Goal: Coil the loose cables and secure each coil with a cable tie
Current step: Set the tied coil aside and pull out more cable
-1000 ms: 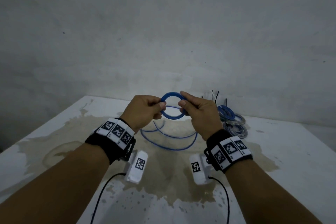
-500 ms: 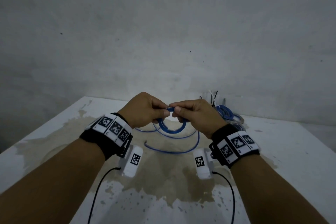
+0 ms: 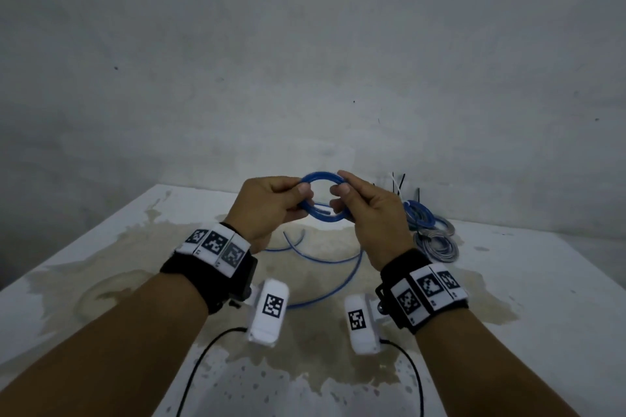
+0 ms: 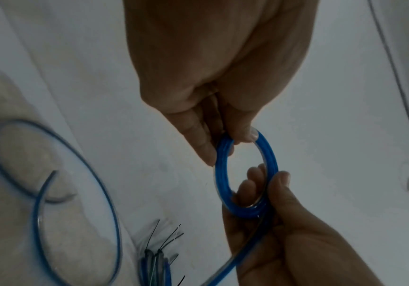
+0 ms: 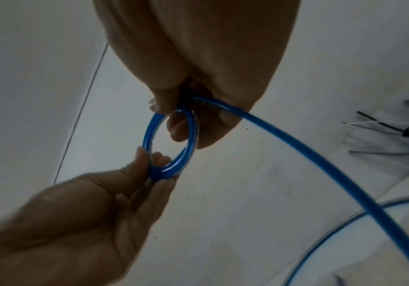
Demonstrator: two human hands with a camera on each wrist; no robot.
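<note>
A small blue cable coil (image 3: 321,176) is held upright above the white table (image 3: 101,264). My left hand (image 3: 302,194) pinches its left side between thumb and fingers, and my right hand (image 3: 341,187) pinches its right side. In the left wrist view the coil (image 4: 221,174) runs from my left fingertips down into the right hand (image 4: 284,232). In the right wrist view the coil (image 5: 147,135) sits under my right fingers, and the cable's loose tail (image 5: 296,146) leaves that hand and drops to the table. The tail (image 3: 333,293) lies in open loops under my wrists.
Finished coils, one blue (image 3: 418,217) and one grey (image 3: 438,245), lie at the back right of the table. Black and white cable ties (image 3: 399,183) stick up beside them. A grey wall stands right behind the table. Wrist-camera leads hang near the front edge.
Half a second ago my hands were close together with the coil low between them. Now they have drawn apart and lifted, and the coil stands upright as an open ring.
</note>
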